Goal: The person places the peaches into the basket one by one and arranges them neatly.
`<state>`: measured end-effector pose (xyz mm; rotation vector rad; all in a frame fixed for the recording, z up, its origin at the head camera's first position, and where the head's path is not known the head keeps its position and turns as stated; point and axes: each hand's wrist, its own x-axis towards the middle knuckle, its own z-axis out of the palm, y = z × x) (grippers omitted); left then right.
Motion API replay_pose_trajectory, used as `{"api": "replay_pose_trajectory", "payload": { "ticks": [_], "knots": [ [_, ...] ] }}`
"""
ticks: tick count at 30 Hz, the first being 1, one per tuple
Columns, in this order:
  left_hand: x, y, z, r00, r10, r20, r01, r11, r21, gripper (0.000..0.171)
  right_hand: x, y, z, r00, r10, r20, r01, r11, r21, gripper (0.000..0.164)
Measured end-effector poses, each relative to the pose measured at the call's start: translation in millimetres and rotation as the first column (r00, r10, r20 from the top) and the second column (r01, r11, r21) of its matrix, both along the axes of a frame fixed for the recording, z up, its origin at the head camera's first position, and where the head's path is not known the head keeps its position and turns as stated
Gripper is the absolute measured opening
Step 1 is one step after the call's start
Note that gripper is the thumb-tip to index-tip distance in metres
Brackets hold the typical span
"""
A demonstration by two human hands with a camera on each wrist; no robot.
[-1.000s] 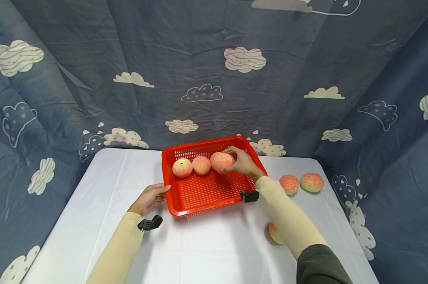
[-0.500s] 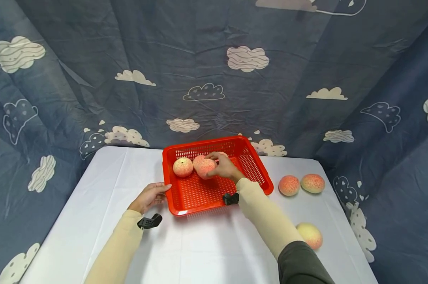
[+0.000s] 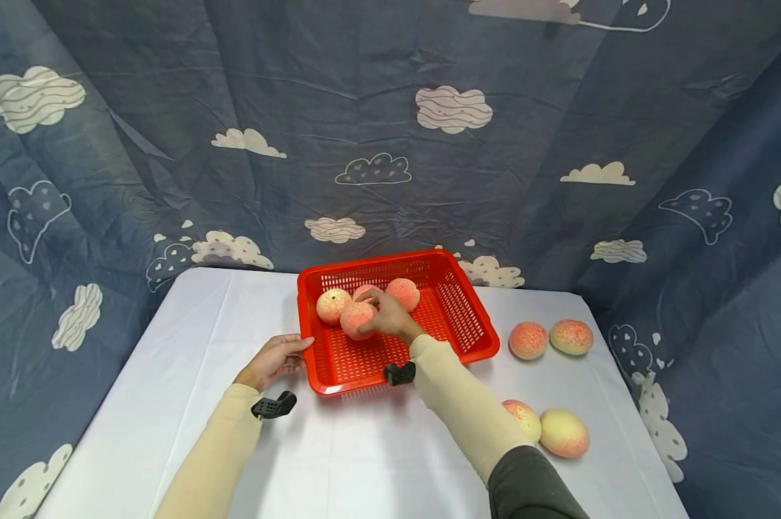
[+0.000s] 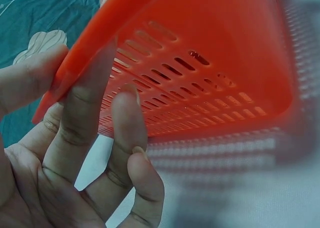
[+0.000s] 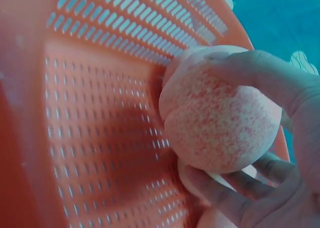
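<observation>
A red perforated plastic basket (image 3: 476, 317) rests on the white table. My left hand (image 3: 275, 362) pinches its left rim between thumb and fingers; in the left wrist view the thumb (image 4: 35, 75) lies on one side of the rim. Inside the basket, my right hand (image 3: 393, 317) grips a pink speckled peach (image 3: 358, 321), also large in the right wrist view. Three other peaches lie behind and beside it: a pale one (image 3: 332, 305) at left, a partly hidden one (image 3: 367, 292) behind, and a pink one (image 3: 403, 294) to the right.
To the right of the basket, two reddish peaches (image 3: 528, 340) sit side by side on the white tablecloth (image 3: 248, 310). Nearer, a yellowish peach (image 3: 564, 432) stands beside another peach (image 3: 521, 418) partly covered by the right sleeve. A dark cloud-print curtain (image 3: 377, 209) hangs behind.
My right hand has carried the peach leftward and slightly nearer within the basket, uncovering the pink peach on the right. My left hand stays on the rim.
</observation>
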<state>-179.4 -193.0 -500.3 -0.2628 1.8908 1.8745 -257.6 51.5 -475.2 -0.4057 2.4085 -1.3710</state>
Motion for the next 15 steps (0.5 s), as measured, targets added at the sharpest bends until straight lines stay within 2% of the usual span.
{"api": "replay_pose_trajectory", "payload": {
  "ticks": [8,15],
  "knots": [
    [1.9,-0.7,6.1,0.999,-0.034,-0.018,0.035,0.999,0.019,0.039,6.0,-20.8,-0.9,1.0,0.026,0.007,-0.026,0.998,0.058,0.054],
    [2.2,0.3,3.6,1.0,-0.019,-0.011,0.019,1.0,-0.006,0.039,8.7,-34.0,-5.2,1.0,0.015,0.027,-0.017,0.998,0.056,0.052]
  ]
}}
